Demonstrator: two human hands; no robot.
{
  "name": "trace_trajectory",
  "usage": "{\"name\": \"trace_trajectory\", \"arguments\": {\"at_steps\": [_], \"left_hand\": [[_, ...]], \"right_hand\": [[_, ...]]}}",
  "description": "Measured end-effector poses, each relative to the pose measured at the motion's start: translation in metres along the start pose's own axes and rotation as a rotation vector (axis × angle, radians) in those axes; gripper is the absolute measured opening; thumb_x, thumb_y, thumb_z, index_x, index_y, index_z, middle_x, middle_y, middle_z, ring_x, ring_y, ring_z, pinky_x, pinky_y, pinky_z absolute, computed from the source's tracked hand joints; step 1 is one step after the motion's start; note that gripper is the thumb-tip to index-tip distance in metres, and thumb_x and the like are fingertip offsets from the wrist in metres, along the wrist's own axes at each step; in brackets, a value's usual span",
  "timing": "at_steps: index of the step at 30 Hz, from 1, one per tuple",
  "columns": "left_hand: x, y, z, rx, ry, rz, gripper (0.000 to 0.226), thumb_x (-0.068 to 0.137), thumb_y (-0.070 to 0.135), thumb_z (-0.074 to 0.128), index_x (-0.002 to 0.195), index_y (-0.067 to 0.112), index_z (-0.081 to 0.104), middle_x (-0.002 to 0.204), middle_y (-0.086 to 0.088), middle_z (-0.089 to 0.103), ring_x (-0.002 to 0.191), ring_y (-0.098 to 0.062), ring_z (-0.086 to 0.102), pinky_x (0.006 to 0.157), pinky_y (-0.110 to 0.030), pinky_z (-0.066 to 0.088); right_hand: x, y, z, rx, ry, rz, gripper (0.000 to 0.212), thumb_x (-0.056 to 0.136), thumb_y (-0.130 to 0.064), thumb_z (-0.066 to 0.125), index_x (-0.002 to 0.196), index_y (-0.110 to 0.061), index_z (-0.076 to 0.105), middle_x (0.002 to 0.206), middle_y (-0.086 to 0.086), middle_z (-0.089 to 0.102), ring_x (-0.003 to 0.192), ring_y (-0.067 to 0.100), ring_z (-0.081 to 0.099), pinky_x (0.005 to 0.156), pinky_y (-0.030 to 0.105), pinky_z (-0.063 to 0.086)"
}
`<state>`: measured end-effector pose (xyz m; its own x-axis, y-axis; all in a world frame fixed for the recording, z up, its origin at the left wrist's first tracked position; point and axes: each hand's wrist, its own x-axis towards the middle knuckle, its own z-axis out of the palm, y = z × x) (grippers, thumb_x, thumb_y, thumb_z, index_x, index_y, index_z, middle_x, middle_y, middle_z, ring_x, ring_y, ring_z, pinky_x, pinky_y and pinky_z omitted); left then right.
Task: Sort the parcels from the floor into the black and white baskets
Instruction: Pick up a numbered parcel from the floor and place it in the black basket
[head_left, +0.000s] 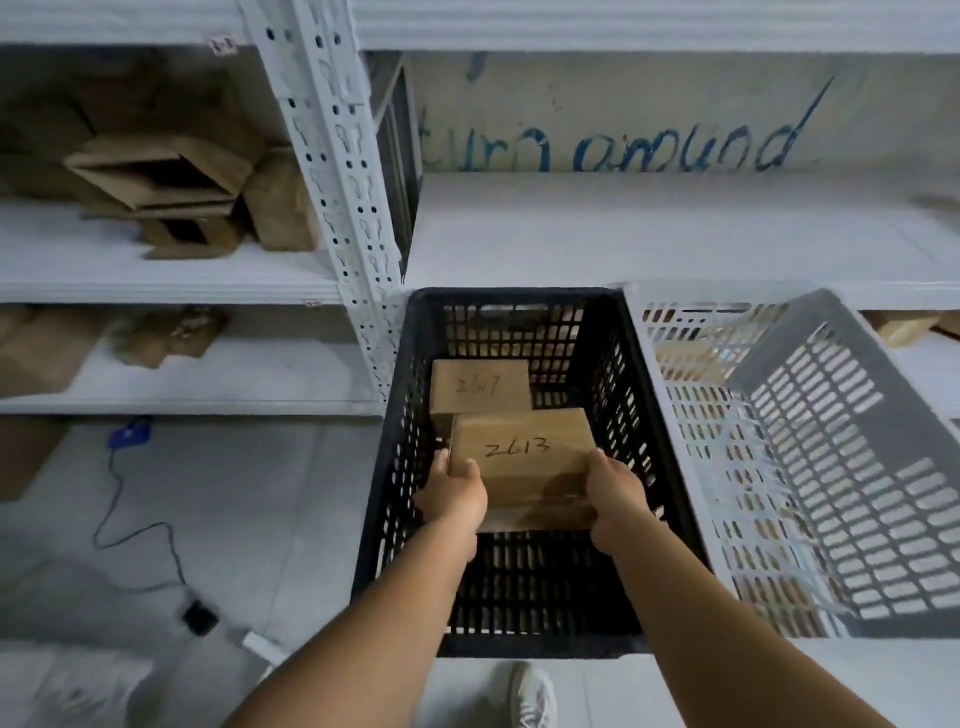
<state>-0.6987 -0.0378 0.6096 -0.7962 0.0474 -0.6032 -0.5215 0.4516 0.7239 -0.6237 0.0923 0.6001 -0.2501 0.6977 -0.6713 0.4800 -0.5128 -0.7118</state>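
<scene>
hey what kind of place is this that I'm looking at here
Probably a parcel storeroom or small warehouse. White slotted metal shelving holds cardboard boxes, and on the floor a black basket stands beside a white basket. Both hands hold a box marked 2613 inside the black one.

— What was the person wearing?

— Nothing on the arms: both forearms were bare, with no sleeve, watch or band in view. The left hand (453, 493) and the right hand (618, 499) had no gloves or rings that showed.

— And the feet?

— One shoe (531, 693) showed at the bottom edge, a pale grey knit trainer with a mottled pattern.
</scene>
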Motion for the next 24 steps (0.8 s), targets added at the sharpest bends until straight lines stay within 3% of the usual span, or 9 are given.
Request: {"name": "trace_trajectory", "arguments": {"at_steps": [4, 8, 10, 13, 15, 18, 20, 22, 24], "left_hand": [[0.022, -0.008, 0.019, -0.076, 0.043, -0.123, 0.048, 0.099, 0.024, 0.046, 0.145, 0.031, 0.035, 0.141, -0.011, 0.043, 0.117, -0.029, 0.054, 0.089, -0.034, 0.046], [0.039, -0.020, 0.034, -0.207, 0.089, -0.189, 0.040, 0.095, 0.010, 0.050, 0.134, 0.018, 0.045, 0.125, -0.010, 0.054, 0.096, -0.021, 0.055, 0.078, -0.028, 0.046], [0.050, -0.026, 0.041, -0.295, 0.126, -0.238, 0.037, 0.094, 0.009, 0.052, 0.129, 0.018, 0.044, 0.118, -0.008, 0.055, 0.089, -0.018, 0.053, 0.077, -0.027, 0.045], [0.066, -0.031, 0.054, -0.315, 0.177, -0.296, 0.041, 0.095, 0.018, 0.052, 0.133, 0.029, 0.041, 0.127, -0.011, 0.050, 0.095, -0.022, 0.053, 0.079, -0.029, 0.045], [0.075, -0.034, 0.063, -0.362, 0.161, -0.308, 0.049, 0.096, 0.016, 0.051, 0.139, 0.031, 0.035, 0.131, -0.011, 0.050, 0.104, -0.024, 0.053, 0.084, -0.030, 0.043], [0.088, -0.037, 0.070, -0.361, 0.165, -0.297, 0.057, 0.096, 0.010, 0.050, 0.146, 0.026, 0.028, 0.135, -0.010, 0.051, 0.116, -0.027, 0.052, 0.091, -0.031, 0.041], [0.099, -0.041, 0.074, -0.374, 0.177, -0.308, 0.061, 0.096, 0.008, 0.049, 0.149, 0.024, 0.023, 0.137, -0.011, 0.050, 0.119, -0.028, 0.051, 0.092, -0.028, 0.039], [0.108, -0.045, 0.075, -0.407, 0.171, -0.331, 0.067, 0.095, 0.010, 0.050, 0.151, 0.028, 0.016, 0.137, -0.012, 0.050, 0.118, -0.030, 0.053, 0.099, -0.030, 0.042], [0.116, -0.047, 0.078, -0.433, 0.155, -0.343, 0.071, 0.093, 0.012, 0.053, 0.149, 0.034, 0.015, 0.136, -0.011, 0.051, 0.116, -0.032, 0.055, 0.102, -0.043, 0.045]], "right_hand": [[0.040, 0.011, 0.014, -0.080, -0.028, 0.090, 0.038, 0.101, -0.025, 0.038, 0.130, -0.008, 0.054, 0.122, 0.017, 0.058, 0.087, 0.028, 0.056, 0.056, 0.027, 0.043], [0.075, 0.025, 0.031, -0.054, -0.058, 0.215, 0.035, 0.096, -0.017, 0.045, 0.128, -0.013, 0.058, 0.114, 0.017, 0.062, 0.100, 0.036, 0.062, 0.084, 0.047, 0.055], [0.090, 0.029, 0.039, -0.017, -0.076, 0.243, 0.037, 0.096, -0.013, 0.043, 0.130, -0.014, 0.056, 0.118, 0.017, 0.061, 0.101, 0.036, 0.061, 0.077, 0.043, 0.056], [0.109, 0.037, 0.049, -0.038, -0.085, 0.272, 0.037, 0.098, -0.013, 0.039, 0.132, -0.015, 0.054, 0.120, 0.014, 0.059, 0.088, 0.030, 0.057, 0.055, 0.031, 0.045], [0.117, 0.041, 0.055, -0.067, -0.089, 0.291, 0.033, 0.099, -0.015, 0.038, 0.126, -0.015, 0.057, 0.116, 0.013, 0.061, 0.090, 0.031, 0.060, 0.059, 0.033, 0.050], [0.127, 0.046, 0.061, -0.096, -0.076, 0.306, 0.027, 0.097, -0.017, 0.041, 0.116, -0.017, 0.061, 0.109, 0.013, 0.063, 0.097, 0.034, 0.063, 0.079, 0.041, 0.055], [0.133, 0.050, 0.068, -0.095, -0.073, 0.304, 0.030, 0.097, -0.019, 0.042, 0.119, -0.018, 0.063, 0.113, 0.013, 0.065, 0.099, 0.035, 0.064, 0.084, 0.043, 0.055], [0.137, 0.051, 0.077, -0.118, -0.053, 0.280, 0.033, 0.098, -0.023, 0.044, 0.126, -0.024, 0.060, 0.117, 0.011, 0.064, 0.095, 0.031, 0.062, 0.081, 0.043, 0.056], [0.139, 0.048, 0.084, -0.173, -0.056, 0.253, 0.035, 0.099, -0.023, 0.044, 0.131, -0.023, 0.056, 0.112, 0.009, 0.064, 0.089, 0.027, 0.062, 0.077, 0.041, 0.056]]}}
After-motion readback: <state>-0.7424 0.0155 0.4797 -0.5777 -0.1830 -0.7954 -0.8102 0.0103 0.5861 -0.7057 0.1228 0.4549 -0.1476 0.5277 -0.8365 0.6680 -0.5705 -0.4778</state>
